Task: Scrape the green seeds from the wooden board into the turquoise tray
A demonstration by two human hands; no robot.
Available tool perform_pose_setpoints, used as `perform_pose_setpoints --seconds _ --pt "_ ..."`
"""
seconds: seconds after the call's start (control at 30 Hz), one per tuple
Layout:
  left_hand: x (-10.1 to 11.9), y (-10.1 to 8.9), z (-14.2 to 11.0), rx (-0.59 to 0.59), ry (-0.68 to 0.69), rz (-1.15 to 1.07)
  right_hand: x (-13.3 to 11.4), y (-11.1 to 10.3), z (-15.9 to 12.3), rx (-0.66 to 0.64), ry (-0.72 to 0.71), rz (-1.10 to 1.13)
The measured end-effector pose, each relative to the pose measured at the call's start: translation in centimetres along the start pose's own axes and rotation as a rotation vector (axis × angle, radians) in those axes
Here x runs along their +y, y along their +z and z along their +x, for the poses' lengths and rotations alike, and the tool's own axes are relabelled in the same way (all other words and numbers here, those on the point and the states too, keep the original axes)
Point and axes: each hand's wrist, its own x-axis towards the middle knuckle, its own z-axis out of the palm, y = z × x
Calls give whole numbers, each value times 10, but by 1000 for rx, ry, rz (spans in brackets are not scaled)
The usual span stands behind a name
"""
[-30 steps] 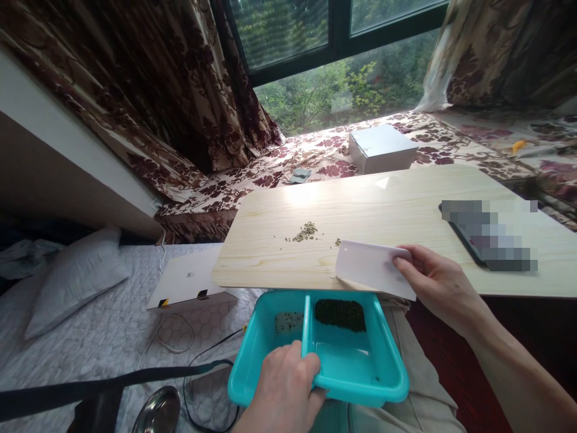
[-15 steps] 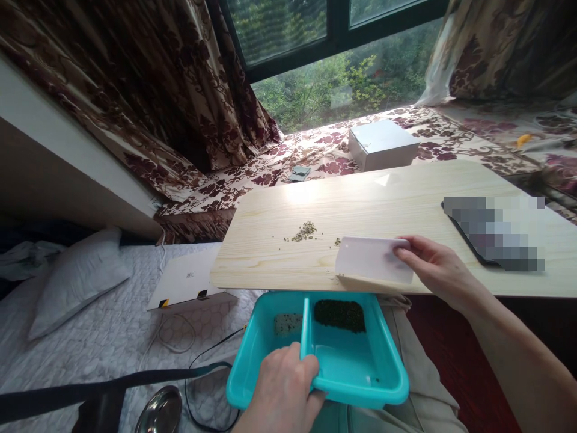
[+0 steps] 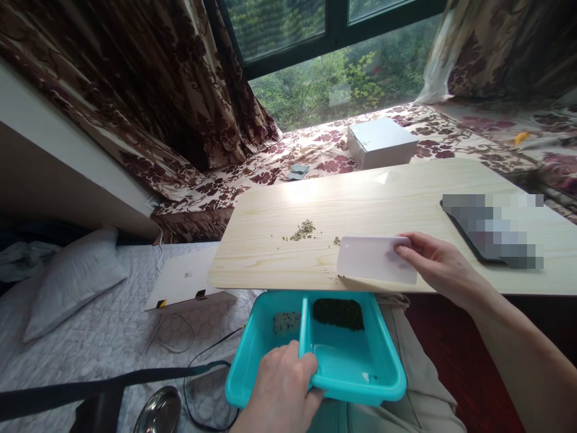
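My left hand (image 3: 286, 385) is closed on the near rim of a turquoise two-compartment tub (image 3: 387, 361), by its divider. The tub sits below the table's near edge. A heap of small dark green grains (image 3: 338, 313) lies in its right compartment; a pale patch with scattered specks (image 3: 287, 323) shows in the left one. My right hand (image 3: 435, 258) pinches the right end of a thin, translucent white plastic sheet (image 3: 376, 260), tilted at the table's edge. Left of the sheet, a small pile of greenish grains (image 3: 303, 231) lies on the table, with a few strays (image 3: 336, 241) nearer the sheet.
The pale wooden table (image 3: 252, 264) carries a dark, blurred-out device (image 3: 473, 234) at right. Beyond it, a white box (image 3: 383, 143) stands on the flowered window seat. To the left, a white carton (image 3: 184, 276), a metal bowl (image 3: 158, 410) and a dark strap (image 3: 112, 385) are by the quilted bed.
The sheet has shifted very slightly to the right in my right hand. My left hand stays on the tub's rim, and the grain pile looks the same.
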Motion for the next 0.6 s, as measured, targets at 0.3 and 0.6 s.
perform_pose_setpoints --seconds 0.3,0.6 --pt "0 1 -2 31 -3 -9 -3 -1 -1 -25 16 -9" --pt "6 -2 -1 16 23 5 -11 -7 -16 -65 61 34"
